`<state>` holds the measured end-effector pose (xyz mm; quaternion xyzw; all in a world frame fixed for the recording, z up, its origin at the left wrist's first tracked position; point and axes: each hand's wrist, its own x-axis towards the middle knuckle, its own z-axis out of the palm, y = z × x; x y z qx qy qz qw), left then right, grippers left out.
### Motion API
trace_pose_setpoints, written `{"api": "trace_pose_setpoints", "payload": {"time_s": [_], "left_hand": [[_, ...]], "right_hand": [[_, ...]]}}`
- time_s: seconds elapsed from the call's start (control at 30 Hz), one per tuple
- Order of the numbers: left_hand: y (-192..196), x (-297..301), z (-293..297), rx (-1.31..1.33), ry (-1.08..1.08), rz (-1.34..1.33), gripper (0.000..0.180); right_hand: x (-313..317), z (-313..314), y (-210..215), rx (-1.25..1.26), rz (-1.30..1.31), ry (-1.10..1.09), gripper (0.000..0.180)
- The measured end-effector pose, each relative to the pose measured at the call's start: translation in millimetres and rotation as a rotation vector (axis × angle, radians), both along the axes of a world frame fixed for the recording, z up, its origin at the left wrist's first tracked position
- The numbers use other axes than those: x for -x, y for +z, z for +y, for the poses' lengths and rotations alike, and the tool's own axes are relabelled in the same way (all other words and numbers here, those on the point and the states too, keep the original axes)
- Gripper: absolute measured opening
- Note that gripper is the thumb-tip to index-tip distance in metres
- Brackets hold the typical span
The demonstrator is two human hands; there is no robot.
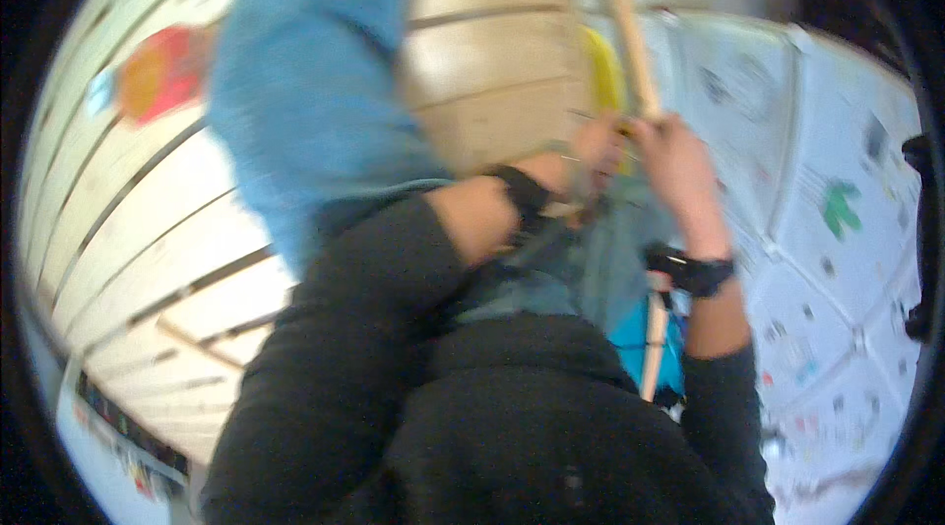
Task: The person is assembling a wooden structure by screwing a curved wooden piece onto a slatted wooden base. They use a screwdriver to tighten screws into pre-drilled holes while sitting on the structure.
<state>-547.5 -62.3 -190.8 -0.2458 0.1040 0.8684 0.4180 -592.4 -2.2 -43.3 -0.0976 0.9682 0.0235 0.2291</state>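
Right hand (679, 156) closed around a pale wooden stick (622, 18), which runs up toward the top edge and reappears below the wrist. Left hand (596, 146) just beside it, fingers curled at the same stick near a yellow piece (602, 67); grip blurred, cannot tell if it is closed. Both wrists carry black bands. Blue cloth (315, 92) hangs left, against pale wooden planks (148, 230).

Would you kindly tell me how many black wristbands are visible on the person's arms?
2: one black wristband on the left wrist, another black wristband on the right wrist. Dark sleeves may hide more.
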Motion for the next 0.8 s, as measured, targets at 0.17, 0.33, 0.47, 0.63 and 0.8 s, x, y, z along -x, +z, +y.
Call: {"api": "trace_pose_setpoints", "payload": {"time_s": [0.17,0.33,0.47,0.63,0.8], "left_hand": [[-12,18,24,0.580,0.052,0.421,0.054],[-6,22,22,0.523,0.046,0.379,0.066],[0,17,12,0.330,0.046,0.282,0.061],[-7,18,22,0.329,0.209,0.246,0.046],[-13,19,27,0.160,0.129,0.170,0.044]], "right_hand": [[39,23,-2,-0.198,-0.262,0.250,0.029],[22,17,6,-0.048,-0.073,0.279,0.017],[5,-7,17,0.011,-0.063,0.699,0.013],[-9,-12,11,0.239,-0.041,0.247,0.014],[-4,5,0,0.033,-0.072,0.195,0.021]]}}
